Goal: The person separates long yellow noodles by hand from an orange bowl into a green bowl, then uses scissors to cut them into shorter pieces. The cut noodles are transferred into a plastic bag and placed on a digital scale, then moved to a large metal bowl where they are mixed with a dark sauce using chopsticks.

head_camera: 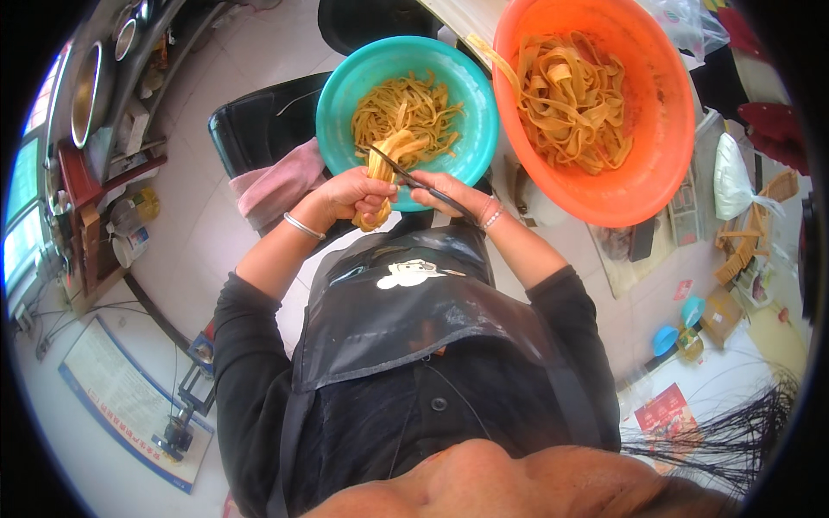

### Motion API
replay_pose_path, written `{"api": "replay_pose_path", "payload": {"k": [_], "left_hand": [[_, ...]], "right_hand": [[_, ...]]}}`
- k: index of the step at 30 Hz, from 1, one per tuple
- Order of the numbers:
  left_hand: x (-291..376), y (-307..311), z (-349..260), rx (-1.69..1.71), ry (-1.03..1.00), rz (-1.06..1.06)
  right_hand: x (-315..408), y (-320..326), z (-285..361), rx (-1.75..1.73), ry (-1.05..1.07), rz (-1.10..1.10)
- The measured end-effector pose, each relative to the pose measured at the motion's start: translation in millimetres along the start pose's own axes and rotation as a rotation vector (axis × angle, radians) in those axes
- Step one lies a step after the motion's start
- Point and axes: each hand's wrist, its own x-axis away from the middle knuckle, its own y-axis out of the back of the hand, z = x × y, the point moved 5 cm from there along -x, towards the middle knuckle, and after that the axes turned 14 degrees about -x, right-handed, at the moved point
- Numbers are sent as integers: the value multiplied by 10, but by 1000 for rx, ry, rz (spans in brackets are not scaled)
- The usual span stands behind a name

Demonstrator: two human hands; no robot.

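Observation:
My left hand [357, 195] grips a bundle of long yellow-brown strips [382, 169] at the near rim of a teal plastic basin [337, 110]. In my right hand [443, 192] is a pair of dark-handled scissors [405, 173], its blades parted around the bundle just above my left hand. Short cut strips [395, 107] lie heaped in the teal basin. To the right, an orange plastic basin [657, 129] holds a tangle of long, wide strips [573, 103], and one strip hangs over its left rim.
A pink cloth [282, 181] drapes over the edge of a black seat [259, 123] left of the teal basin. Beyond the orange basin hangs or stands a white plastic bag [733, 178], beside small wooden chairs [745, 243]. A printed board [136, 401] is at the lower left.

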Motion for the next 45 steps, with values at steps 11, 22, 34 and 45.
{"api": "replay_pose_path", "payload": {"k": [11, 22, 34, 45], "left_hand": [[-195, -253, -4, -690, -244, -415], [84, -9, -242, -415, -198, -97], [46, -8, -174, 61, -215, 134], [13, -93, -159, 104, -244, -112]], "right_hand": [[-669, 10, -76, -108, 416, -512], [-838, 782, 153, -27, 412, -640], [544, 102, -275, -410, -103, 82], [966, 285, -223, -250, -132, -42]]}}
